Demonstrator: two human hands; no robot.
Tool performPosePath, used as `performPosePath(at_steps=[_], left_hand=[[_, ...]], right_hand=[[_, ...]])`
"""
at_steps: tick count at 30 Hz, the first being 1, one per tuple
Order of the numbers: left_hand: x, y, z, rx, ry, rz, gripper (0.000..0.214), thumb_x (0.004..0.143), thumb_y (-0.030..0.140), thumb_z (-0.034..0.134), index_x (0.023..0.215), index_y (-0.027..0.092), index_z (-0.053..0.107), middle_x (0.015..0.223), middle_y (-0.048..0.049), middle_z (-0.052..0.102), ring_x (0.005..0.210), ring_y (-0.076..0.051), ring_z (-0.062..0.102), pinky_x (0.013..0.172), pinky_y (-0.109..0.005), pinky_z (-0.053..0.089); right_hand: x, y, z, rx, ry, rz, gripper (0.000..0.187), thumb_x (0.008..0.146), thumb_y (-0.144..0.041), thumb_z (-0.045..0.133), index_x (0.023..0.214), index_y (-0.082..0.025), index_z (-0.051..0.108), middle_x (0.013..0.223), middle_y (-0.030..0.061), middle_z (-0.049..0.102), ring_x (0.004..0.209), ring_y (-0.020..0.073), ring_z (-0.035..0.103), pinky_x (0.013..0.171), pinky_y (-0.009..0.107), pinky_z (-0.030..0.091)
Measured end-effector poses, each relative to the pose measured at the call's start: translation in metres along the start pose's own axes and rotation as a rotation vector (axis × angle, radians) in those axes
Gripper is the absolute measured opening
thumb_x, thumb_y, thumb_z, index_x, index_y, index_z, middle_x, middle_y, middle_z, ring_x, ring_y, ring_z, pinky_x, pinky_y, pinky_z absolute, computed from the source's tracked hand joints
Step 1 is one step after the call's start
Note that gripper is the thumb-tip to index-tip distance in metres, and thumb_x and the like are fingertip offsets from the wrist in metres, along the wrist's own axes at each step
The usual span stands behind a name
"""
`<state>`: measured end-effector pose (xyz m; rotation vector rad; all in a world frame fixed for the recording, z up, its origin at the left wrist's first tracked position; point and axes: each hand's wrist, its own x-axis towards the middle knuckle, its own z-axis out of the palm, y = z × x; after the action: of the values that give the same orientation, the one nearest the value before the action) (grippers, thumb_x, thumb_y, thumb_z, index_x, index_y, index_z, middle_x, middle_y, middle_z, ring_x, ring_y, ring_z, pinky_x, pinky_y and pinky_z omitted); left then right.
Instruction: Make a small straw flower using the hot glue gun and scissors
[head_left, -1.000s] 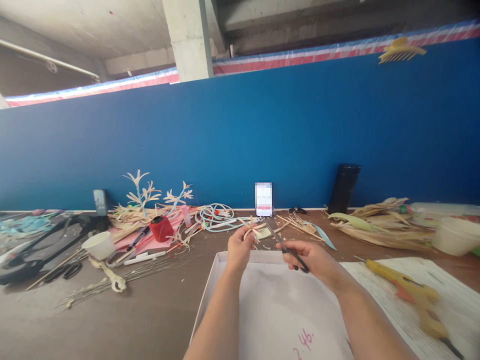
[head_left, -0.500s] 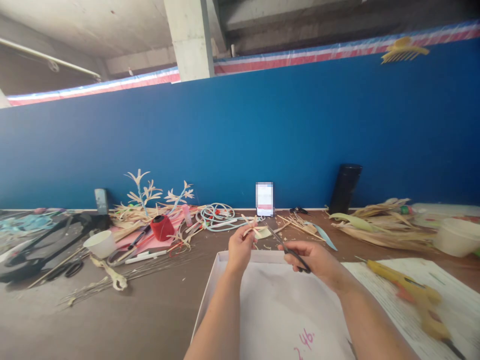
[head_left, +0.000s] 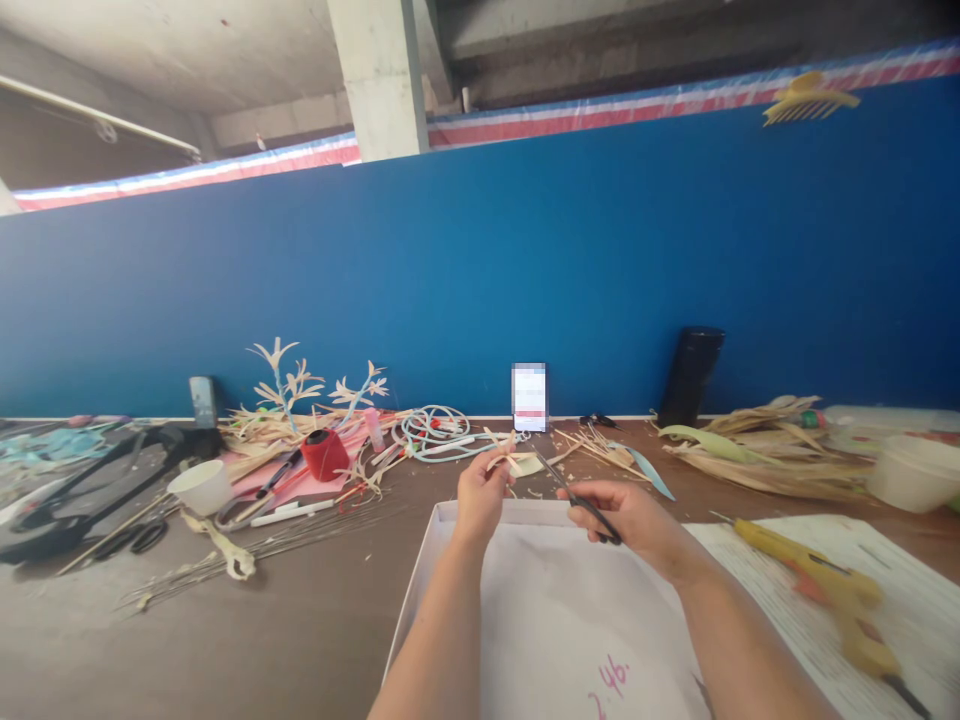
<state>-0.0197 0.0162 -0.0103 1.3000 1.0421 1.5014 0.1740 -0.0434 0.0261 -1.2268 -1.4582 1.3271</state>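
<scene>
My left hand pinches a small pale straw flower piece and holds it up above the far edge of a white shallow box. My right hand grips black-handled scissors, whose blades point up and left toward the straw piece. Both hands hover over the box, a few centimetres apart.
A yellow glue gun lies on printed paper at the right. Dried husks, a white bowl and a black cylinder stand at the back right. On the left are a red thread spool, a white cup, straw flowers, wires and scissors. A phone leans on the blue wall.
The hands and the straw piece have barely shifted; the view has moved slightly. Nothing was picked up or let go.
</scene>
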Motion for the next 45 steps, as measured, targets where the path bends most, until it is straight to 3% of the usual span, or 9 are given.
performPosePath(at_steps=[32, 39, 42, 45], left_hand=[[-0.002, 0.004, 0.000, 0.031, 0.022, -0.003, 0.033, 0.072, 0.025, 0.056, 0.101, 0.018, 0.069, 0.072, -0.0030, 0.063, 0.059, -0.010, 0.053, 0.050, -0.019, 0.043], [-0.002, 0.004, 0.000, 0.066, 0.013, -0.014, 0.035, 0.074, 0.034, 0.058, 0.103, 0.017, 0.068, 0.065, -0.0016, 0.060, 0.054, -0.009, 0.050, 0.051, -0.019, 0.041], [-0.002, 0.003, -0.001, 0.061, 0.003, -0.020, 0.037, 0.073, 0.037, 0.059, 0.103, 0.016, 0.068, 0.062, -0.0009, 0.058, 0.055, -0.009, 0.049, 0.051, -0.019, 0.040], [-0.002, 0.003, -0.001, 0.058, 0.002, -0.024, 0.038, 0.074, 0.038, 0.059, 0.103, 0.016, 0.068, 0.060, 0.0004, 0.056, 0.054, -0.009, 0.047, 0.051, -0.019, 0.039]], right_hand=[[0.000, -0.001, 0.002, 0.005, 0.072, -0.017, 0.049, 0.060, -0.045, 0.075, 0.099, -0.015, 0.070, 0.062, 0.0001, 0.057, 0.049, 0.0079, 0.041, 0.048, 0.024, 0.034], [0.009, 0.005, 0.000, 0.030, 0.191, -0.027, 0.054, 0.058, -0.048, 0.075, 0.100, -0.016, 0.066, 0.065, 0.0002, 0.058, 0.051, 0.0103, 0.046, 0.051, 0.027, 0.038], [0.014, 0.010, -0.002, -0.107, 0.326, -0.046, 0.045, 0.058, -0.047, 0.074, 0.091, -0.019, 0.062, 0.059, -0.0015, 0.058, 0.052, 0.0136, 0.050, 0.051, 0.028, 0.038], [0.016, 0.010, -0.006, -0.329, 0.527, -0.038, 0.032, 0.058, -0.045, 0.071, 0.070, -0.022, 0.053, 0.053, -0.0038, 0.055, 0.050, 0.0143, 0.049, 0.050, 0.027, 0.035]])
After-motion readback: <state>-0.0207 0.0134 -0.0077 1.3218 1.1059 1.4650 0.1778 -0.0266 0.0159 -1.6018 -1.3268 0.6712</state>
